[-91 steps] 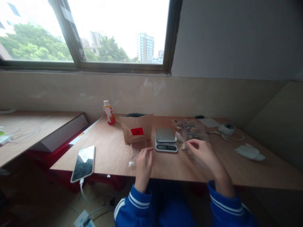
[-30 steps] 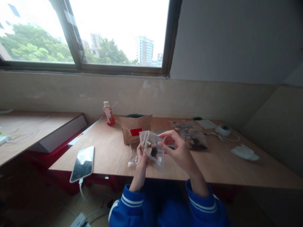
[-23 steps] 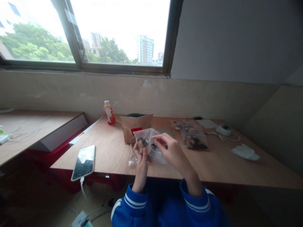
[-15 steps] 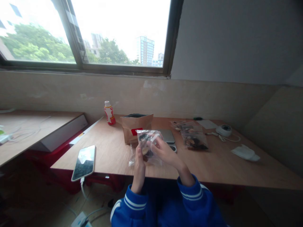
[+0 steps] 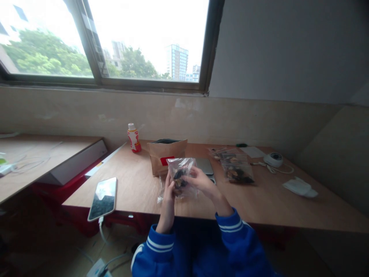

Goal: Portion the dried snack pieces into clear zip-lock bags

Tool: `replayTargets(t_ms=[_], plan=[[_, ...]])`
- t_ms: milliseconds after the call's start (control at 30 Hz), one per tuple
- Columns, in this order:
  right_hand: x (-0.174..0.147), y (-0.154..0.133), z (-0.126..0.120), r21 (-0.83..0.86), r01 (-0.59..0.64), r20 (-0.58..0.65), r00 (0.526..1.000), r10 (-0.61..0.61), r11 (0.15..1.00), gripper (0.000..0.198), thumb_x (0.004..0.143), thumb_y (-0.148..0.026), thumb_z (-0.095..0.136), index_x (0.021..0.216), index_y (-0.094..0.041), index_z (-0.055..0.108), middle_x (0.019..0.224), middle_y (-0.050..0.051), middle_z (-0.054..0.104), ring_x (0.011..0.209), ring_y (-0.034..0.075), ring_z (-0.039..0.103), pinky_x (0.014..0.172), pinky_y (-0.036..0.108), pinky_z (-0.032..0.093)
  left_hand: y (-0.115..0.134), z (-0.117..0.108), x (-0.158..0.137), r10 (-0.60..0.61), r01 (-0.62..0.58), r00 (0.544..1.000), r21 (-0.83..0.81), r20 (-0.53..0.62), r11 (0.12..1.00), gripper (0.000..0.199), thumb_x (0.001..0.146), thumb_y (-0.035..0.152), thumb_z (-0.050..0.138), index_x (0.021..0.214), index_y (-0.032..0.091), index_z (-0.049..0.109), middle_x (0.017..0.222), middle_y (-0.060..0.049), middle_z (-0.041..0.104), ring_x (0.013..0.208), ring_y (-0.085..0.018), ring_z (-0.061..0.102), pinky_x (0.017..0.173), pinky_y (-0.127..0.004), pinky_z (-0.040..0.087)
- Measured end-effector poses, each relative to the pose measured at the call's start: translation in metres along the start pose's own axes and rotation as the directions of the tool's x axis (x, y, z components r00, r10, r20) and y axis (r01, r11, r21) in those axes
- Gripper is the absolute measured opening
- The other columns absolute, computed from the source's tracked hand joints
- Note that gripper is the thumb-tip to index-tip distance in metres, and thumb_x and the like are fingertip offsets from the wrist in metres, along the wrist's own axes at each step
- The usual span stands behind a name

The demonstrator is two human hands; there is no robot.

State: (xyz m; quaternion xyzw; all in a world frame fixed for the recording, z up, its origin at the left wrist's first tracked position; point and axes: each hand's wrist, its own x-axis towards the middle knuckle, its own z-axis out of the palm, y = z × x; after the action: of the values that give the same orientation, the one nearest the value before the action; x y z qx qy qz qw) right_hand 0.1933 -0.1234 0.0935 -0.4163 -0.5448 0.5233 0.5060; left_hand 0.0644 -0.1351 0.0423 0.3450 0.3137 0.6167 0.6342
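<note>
Between my two hands is a clear plastic bag (image 5: 180, 174) with dark and tan dried pieces inside, held upright above the front of the table. My left hand (image 5: 168, 194) grips its lower left side. The fingers of my right hand (image 5: 201, 182) press on its right side. Behind the bag stands a brown paper pouch (image 5: 158, 156) with a red label and an open top. A kitchen scale (image 5: 205, 166) sits behind my right hand, partly hidden. More clear plastic lies on the table under the held bag.
Several filled clear bags (image 5: 238, 172) lie right of the scale. Farther right are a white camera (image 5: 273, 159) with a cable and a white tissue (image 5: 300, 187). A red and white bottle (image 5: 134, 139) stands at the back left. A phone (image 5: 103, 200) on a charging cable overhangs the front left edge.
My fingers have shifted on the bag, and its dark contents show more plainly. My left hand has moved slightly down and left. The other things on the table stay put.
</note>
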Motion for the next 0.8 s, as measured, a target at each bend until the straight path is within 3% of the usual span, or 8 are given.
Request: replayTargets(t_ms=[100,233,367,533,667,800], plan=[[0.004,0.000,-0.005,-0.080,0.045,-0.028,0.999,-0.047,0.996,0.030,0.069,-0.031,0.074,0.094,-0.017,0.067,0.096,0.006,0.072,0.089,0.021,0.068,0.074,0.031,0.054,-0.003,-0.004,0.002,-0.089,0.093,0.994,-0.062,0.063,0.994,0.049,0.085,0.033,0.059,0.133,0.029,0.051,0.140,-0.005,0.052,0.125,-0.020,0.051,0.098,-0.029,0.043],[0.009,-0.001,-0.010,-0.235,0.146,-0.037,0.987,-0.159,0.961,0.016,0.073,-0.024,0.067,0.086,-0.016,0.070,0.089,0.006,0.073,0.087,0.020,0.068,0.079,0.032,0.053,-0.010,-0.008,0.005,-0.189,0.187,0.982,-0.100,-0.013,0.977,0.040,0.080,0.029,0.065,0.119,0.022,0.060,0.124,-0.007,0.063,0.104,-0.016,0.062,0.082,-0.023,0.049],[0.010,-0.008,-0.011,-0.240,0.193,-0.068,0.974,-0.215,0.951,0.018,0.072,-0.027,0.069,0.086,-0.017,0.072,0.092,0.006,0.074,0.087,0.020,0.069,0.079,0.032,0.054,-0.013,-0.009,0.006,-0.189,0.158,0.968,-0.184,-0.167,0.970,0.028,0.078,0.027,0.067,0.104,0.019,0.063,0.099,-0.004,0.068,0.078,-0.011,0.063,0.067,-0.022,0.048],[0.022,-0.030,-0.014,-0.180,0.239,-0.150,0.952,-0.267,0.954,0.027,0.067,-0.035,0.075,0.088,-0.018,0.072,0.095,0.007,0.075,0.088,0.021,0.069,0.078,0.034,0.055,-0.013,-0.009,0.006,-0.191,0.114,0.947,-0.283,-0.259,0.952,0.019,0.079,0.026,0.064,0.097,0.019,0.062,0.088,-0.001,0.067,0.072,-0.011,0.062,0.068,-0.023,0.050],[0.056,-0.057,-0.011,-0.168,0.416,-0.200,0.873,-0.444,0.894,0.025,0.071,-0.036,0.072,0.092,-0.021,0.071,0.098,0.005,0.074,0.089,0.020,0.069,0.079,0.033,0.055,-0.011,-0.011,0.006,-0.189,0.119,0.943,-0.254,-0.274,0.960,0.020,0.076,0.029,0.067,0.094,0.020,0.063,0.085,0.000,0.067,0.074,-0.012,0.063,0.068,-0.023,0.050],[0.097,-0.069,0.003,-0.296,0.538,-0.130,0.796,-0.591,0.789,0.013,0.080,-0.026,0.064,0.090,-0.023,0.071,0.097,0.003,0.075,0.090,0.018,0.069,0.083,0.031,0.053,-0.009,-0.012,0.007,-0.176,0.099,0.941,-0.264,-0.290,0.960,0.019,0.075,0.028,0.067,0.091,0.019,0.063,0.084,0.001,0.067,0.073,-0.011,0.062,0.067,-0.023,0.049]])
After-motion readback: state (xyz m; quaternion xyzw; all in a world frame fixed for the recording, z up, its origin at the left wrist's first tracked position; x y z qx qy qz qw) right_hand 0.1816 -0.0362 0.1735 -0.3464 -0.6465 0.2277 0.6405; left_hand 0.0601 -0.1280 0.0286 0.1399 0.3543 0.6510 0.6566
